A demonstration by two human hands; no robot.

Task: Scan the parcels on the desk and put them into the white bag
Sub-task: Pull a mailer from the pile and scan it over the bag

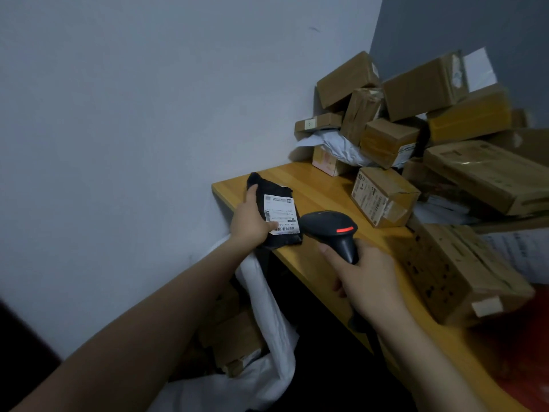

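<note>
My left hand [251, 223] grips a flat black parcel [269, 190] by its left edge, thumb on its white label, over the left corner of the wooden desk [312, 185]. My right hand [367, 279] holds a black barcode scanner [332, 228] by the handle. The scanner's head points at the label and a red light glows on its top. The white bag [267, 301] hangs open below the desk's left edge, with brown boxes inside it.
A heap of cardboard boxes [416, 93] and a white mailer [338, 144] fills the desk's far right corner. A labelled box [383, 196] and a long printed box [454, 269] lie nearer. The wall [133, 114] stands just left.
</note>
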